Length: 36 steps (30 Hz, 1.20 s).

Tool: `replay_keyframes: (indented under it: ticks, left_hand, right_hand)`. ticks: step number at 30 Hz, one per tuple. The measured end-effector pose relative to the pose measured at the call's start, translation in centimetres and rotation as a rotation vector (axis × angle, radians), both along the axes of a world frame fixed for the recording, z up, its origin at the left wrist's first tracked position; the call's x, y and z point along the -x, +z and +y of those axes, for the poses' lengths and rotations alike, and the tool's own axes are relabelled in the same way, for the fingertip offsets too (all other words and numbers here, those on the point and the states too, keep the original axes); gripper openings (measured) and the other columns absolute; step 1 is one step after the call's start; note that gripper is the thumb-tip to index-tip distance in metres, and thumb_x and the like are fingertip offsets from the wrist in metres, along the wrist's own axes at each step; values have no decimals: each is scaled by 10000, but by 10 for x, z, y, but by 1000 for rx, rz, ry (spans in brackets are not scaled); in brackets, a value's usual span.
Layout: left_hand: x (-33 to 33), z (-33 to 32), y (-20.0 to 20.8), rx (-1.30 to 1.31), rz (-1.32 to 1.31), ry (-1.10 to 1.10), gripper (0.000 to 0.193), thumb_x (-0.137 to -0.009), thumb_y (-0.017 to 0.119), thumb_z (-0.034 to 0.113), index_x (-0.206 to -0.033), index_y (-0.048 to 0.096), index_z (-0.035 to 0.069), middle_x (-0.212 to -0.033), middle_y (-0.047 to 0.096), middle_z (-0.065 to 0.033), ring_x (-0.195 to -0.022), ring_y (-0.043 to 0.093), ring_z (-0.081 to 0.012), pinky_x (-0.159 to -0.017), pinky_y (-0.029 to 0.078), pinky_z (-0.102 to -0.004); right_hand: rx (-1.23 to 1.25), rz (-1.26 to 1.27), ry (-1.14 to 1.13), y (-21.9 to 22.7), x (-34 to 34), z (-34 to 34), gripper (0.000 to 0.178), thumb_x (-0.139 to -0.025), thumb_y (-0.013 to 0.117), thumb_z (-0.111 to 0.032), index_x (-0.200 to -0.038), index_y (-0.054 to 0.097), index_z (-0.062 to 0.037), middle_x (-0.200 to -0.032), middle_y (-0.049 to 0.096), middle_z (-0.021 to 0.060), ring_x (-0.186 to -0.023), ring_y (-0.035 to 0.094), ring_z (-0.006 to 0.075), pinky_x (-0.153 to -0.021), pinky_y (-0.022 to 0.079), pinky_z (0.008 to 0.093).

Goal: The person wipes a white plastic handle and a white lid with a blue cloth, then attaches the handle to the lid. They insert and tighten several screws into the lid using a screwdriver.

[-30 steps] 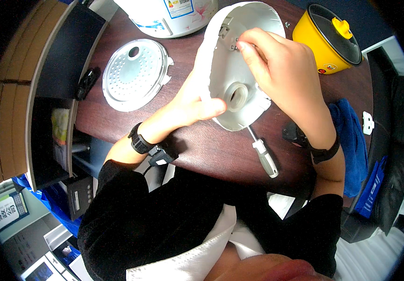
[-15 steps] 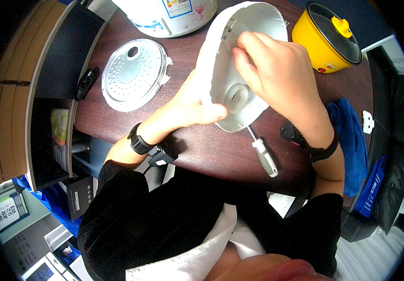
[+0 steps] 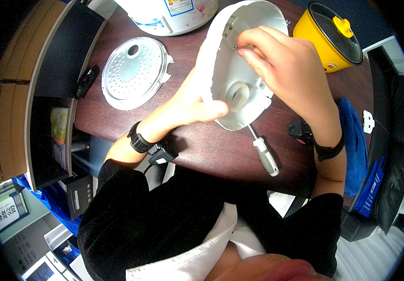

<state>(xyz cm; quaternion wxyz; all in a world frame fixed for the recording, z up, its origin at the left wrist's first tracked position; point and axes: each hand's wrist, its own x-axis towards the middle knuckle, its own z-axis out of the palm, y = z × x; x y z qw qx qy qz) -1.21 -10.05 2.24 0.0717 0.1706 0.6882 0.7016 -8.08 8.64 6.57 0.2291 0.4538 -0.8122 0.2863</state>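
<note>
A hollow white plastic lid shell [image 3: 230,77] is tilted up on edge, its inside facing me, with a round ring-shaped opening [image 3: 237,96] low down. My left hand [image 3: 197,100] grips its left side, the thumb over the lower rim and the other fingers hidden behind. Inside the shell, my right hand [image 3: 288,68] has its fingers curled and thumb and fingertips close together. A tiny metallic bit shows by the fingertips; I cannot make out what it is. Below the shell lies a screwdriver [image 3: 265,157] with a grey and white handle, its shaft running up to the shell's lower edge.
A round perforated grey inner cover [image 3: 129,70] lies on the brown table [image 3: 211,150] at left. Behind it stands a white appliance body [image 3: 178,21]. A yellow pot [image 3: 312,42] with a dark lid is at back right, and a blue cloth [image 3: 354,154] lies along the right edge.
My right hand has shifted slightly right and its fingertips have pulled back a little, exposing a small spot on the shell's inner wall. My left hand keeps its hold on the lid shell.
</note>
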Motion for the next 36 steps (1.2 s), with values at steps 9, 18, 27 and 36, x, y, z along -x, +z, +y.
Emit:
replay_keyframes:
  ticks: [9,18,27,36]
  left_hand:
    - [1,-4,5,-11,-92,-91,1072,-716,699,540,-1413,110,-23,-1321,359,-189,-1225,380,-261,-994,364,-397]
    - [6,-7,2,59,-8,-97,1062,-688,708,541,-1405,154,-14,-1301,375,-187,-1198,414,-267,-972,386,-398]
    - [18,-5,12,475,591,61,1297,-545,776,568,-1420,-7,17,-1323,343,-343,-1147,490,-469,-942,447,-468]
    - [21,-4,13,627,752,166,1332,-471,837,505,-1400,46,-30,-1314,373,-301,-1101,522,-460,-893,476,-442]
  right_hand:
    - [-56,79,-57,-6,-2,-4,111,-799,654,-86,-884,586,-63,-740,605,107,-627,613,281,-536,462,331]
    - [-80,26,-77,-1,-10,-5,88,-831,625,-75,-898,574,-48,-718,609,135,-630,615,304,-531,461,348]
    - [312,-212,-180,9,-37,-17,107,-831,621,-133,-870,565,-50,-718,621,163,-648,615,364,-544,482,408]
    - [719,-1413,157,25,-41,3,196,-897,573,-178,-824,566,4,-571,469,-10,-418,401,67,-405,319,219]
